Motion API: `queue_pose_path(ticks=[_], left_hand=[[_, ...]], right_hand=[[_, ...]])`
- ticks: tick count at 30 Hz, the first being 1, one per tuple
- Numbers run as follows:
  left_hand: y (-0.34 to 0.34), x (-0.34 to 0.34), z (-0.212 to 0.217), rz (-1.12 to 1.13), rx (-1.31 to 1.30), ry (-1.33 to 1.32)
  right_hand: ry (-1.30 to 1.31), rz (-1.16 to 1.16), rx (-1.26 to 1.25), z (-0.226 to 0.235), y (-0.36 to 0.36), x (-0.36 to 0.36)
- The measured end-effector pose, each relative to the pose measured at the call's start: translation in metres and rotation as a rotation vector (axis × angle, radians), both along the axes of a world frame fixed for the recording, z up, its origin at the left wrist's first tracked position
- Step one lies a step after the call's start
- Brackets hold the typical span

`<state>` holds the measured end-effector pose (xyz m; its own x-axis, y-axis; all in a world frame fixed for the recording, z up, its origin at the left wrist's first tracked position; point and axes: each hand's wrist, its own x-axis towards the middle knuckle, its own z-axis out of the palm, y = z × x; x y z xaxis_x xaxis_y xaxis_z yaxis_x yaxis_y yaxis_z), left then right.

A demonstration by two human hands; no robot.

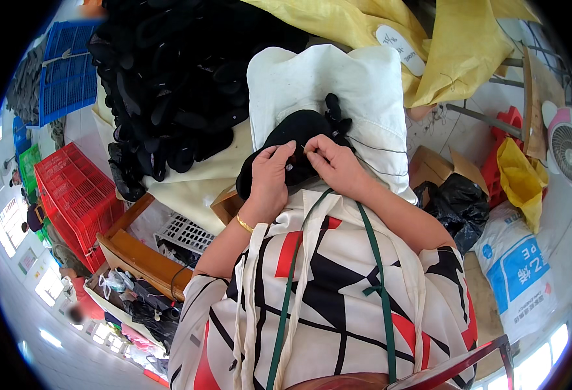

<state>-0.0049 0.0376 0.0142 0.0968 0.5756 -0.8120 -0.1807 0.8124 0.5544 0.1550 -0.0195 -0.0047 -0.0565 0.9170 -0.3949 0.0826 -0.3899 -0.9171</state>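
A black fabric piece [302, 121] over white cloth [325, 75] is grasped by the left hand [271, 175]; any hold by the right hand [335, 164] cannot be discerned. If slackly gripped, the piece could be shifted.

The left hand [272, 174] is gripping a black fabric piece [302, 123] between thumb and fingers; the right hand [338, 166] is holding its fingertips together over it — contents indiscernible. The piece is lying on a white cloth [325, 75], right of a pile of black items [169, 84]. A red crate [78, 198] is standing far left.
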Motion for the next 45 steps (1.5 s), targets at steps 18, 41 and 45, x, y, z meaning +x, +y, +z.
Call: queue_pose_path(ticks=[18,41,45], left_hand=[[-0.015,-0.006,-0.008,-0.134,0.092,-0.087],[0.047,-0.013,0.014,-0.594,0.228,0.154],[0.088,-0.005,0.018,-0.963,0.323,0.315]], right_hand=[[-0.457,0.085,0.341,0.013,0.041,0.009],[-0.223,-1.595,0.768,0.166,-0.065,0.462],[-0.75,-1.753,0.717,0.16,-0.131,0.481]])
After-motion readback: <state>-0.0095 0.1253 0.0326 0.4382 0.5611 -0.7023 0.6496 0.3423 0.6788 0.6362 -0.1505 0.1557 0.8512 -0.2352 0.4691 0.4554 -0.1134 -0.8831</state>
